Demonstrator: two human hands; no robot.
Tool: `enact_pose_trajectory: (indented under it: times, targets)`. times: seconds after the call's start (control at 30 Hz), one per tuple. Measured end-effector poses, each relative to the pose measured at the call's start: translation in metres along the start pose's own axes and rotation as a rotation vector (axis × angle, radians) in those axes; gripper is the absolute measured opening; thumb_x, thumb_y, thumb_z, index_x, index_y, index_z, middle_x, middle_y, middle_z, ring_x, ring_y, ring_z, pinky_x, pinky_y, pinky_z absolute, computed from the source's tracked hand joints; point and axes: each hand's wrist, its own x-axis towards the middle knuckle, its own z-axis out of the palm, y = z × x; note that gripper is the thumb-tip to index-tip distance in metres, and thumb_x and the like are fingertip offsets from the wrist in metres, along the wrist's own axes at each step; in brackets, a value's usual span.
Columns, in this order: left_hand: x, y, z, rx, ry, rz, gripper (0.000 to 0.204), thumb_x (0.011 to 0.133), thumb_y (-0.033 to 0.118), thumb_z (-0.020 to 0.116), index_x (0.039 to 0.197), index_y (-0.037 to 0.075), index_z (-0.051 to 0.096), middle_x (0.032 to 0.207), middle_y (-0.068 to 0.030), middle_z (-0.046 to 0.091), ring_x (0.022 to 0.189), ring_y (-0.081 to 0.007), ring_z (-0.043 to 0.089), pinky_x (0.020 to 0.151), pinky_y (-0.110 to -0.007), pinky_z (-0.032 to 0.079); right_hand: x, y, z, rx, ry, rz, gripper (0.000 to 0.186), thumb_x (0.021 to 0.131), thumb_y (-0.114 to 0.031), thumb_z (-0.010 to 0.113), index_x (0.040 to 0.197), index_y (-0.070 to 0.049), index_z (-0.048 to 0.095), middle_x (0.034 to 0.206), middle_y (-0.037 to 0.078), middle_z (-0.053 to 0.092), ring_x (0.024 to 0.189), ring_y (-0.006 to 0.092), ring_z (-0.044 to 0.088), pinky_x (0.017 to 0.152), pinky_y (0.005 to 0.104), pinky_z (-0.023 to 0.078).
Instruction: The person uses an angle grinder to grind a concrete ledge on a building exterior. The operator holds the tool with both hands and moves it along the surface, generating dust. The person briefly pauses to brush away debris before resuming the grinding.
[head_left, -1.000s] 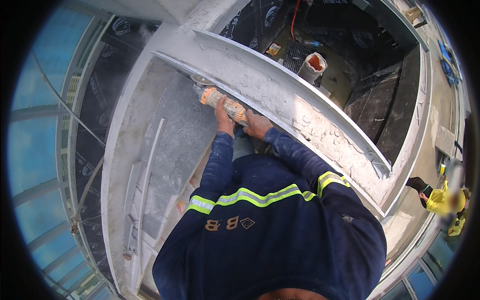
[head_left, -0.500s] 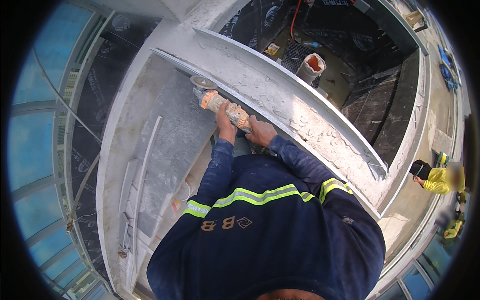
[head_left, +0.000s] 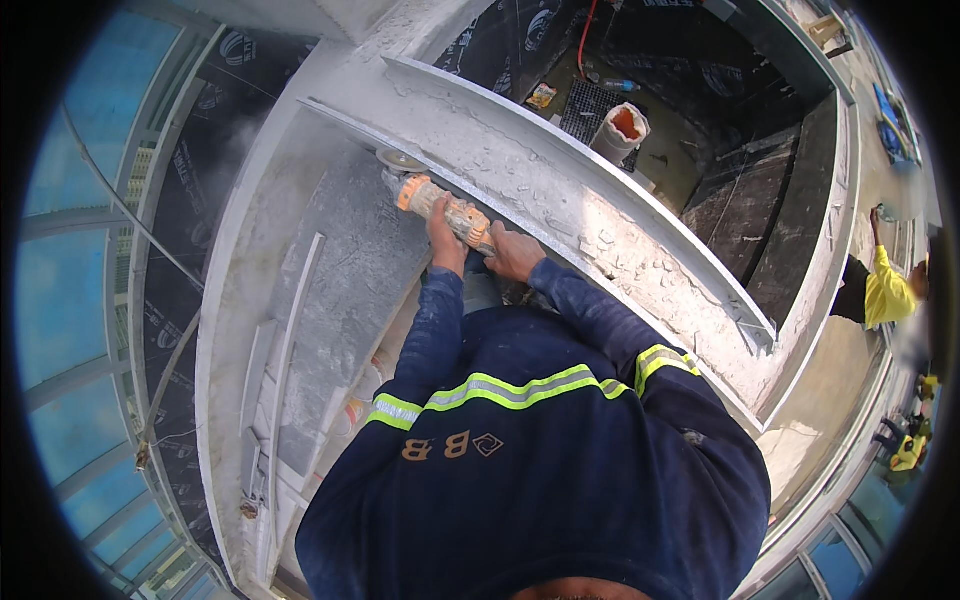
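An orange and grey dusty angle grinder (head_left: 448, 211) is held in both my hands. My left hand (head_left: 446, 240) wraps round the middle of its body, and my right hand (head_left: 514, 251) grips its rear end. The round disc (head_left: 401, 160) at its head meets or nearly meets the edge of a long metal angle strip (head_left: 470, 187) along the concrete ledge; exact contact is hard to make out. Pale dust hangs near the disc, to its left.
Beyond the ledge (head_left: 560, 205), a second metal strip (head_left: 600, 190) borders a dark pit with a broken-topped pipe (head_left: 620, 133). Loose metal strips (head_left: 290, 340) lie at left on a grey slab. At far right a person in yellow (head_left: 888, 290) stands; others are behind.
The grinder and both hands have shifted slightly left. More dust drifts left of the disc. The person in yellow at right has moved and now stretches out an arm.
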Motion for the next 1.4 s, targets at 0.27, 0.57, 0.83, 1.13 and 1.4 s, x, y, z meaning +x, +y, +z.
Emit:
enact_pose_trajectory:
  times: [0.27, 0.57, 0.83, 1.13, 1.4]
  targets:
    - [0.022, 0.003, -0.011, -0.004, 0.024, 0.000, 0.025, 0.088, 0.021, 0.069, 0.103, 0.004, 0.058, 0.085, -0.0104, 0.061, 0.073, -0.0279, 0.067, 0.067, -0.043, 0.059, 0.005, -0.008, -0.002, 0.020, -0.020, -0.005, 0.046, 0.081, -0.023, 0.070, 0.110, 0.002, 0.044, 0.093, 0.028, 0.070, 0.090, 0.0450, 0.070, 0.077, 0.0532, 0.055]
    - [-0.013, -0.004, -0.007, -0.019, 0.004, -0.024, 0.024, 0.089, 0.019, 0.069, 0.103, 0.004, 0.058, 0.086, -0.0114, 0.063, 0.077, -0.0297, 0.070, 0.067, -0.044, 0.059, -0.023, -0.006, -0.008, 0.014, -0.035, 0.031, 0.048, 0.082, -0.025, 0.072, 0.111, 0.000, 0.044, 0.091, 0.027, 0.070, 0.089, 0.0462, 0.069, 0.077, 0.0541, 0.055]
    - [-0.017, -0.005, -0.004, -0.013, -0.001, -0.013, 0.022, 0.089, 0.020, 0.069, 0.099, 0.005, 0.058, 0.085, -0.0103, 0.062, 0.075, -0.0279, 0.069, 0.067, -0.042, 0.059, -0.024, -0.002, -0.005, 0.016, -0.014, 0.008, 0.048, 0.081, -0.025, 0.072, 0.110, 0.000, 0.043, 0.089, 0.028, 0.070, 0.088, 0.0468, 0.069, 0.075, 0.0547, 0.055]
    - [0.010, 0.000, -0.006, -0.008, -0.004, 0.005, 0.022, 0.089, 0.021, 0.069, 0.099, 0.005, 0.058, 0.085, -0.0090, 0.061, 0.075, -0.0262, 0.068, 0.067, -0.042, 0.058, 0.003, 0.001, 0.002, 0.017, -0.005, 0.001, 0.047, 0.081, -0.024, 0.072, 0.109, 0.001, 0.043, 0.090, 0.027, 0.069, 0.089, 0.0458, 0.069, 0.076, 0.0537, 0.055]
    - [0.014, 0.000, -0.010, 0.004, -0.047, -0.035, 0.025, 0.089, 0.022, 0.069, 0.103, 0.005, 0.058, 0.088, -0.0112, 0.061, 0.077, -0.0272, 0.068, 0.068, -0.042, 0.058, 0.002, -0.003, 0.001, 0.005, -0.019, 0.030, 0.048, 0.083, -0.025, 0.073, 0.110, 0.001, 0.043, 0.093, 0.028, 0.070, 0.092, 0.0455, 0.069, 0.077, 0.0536, 0.055]
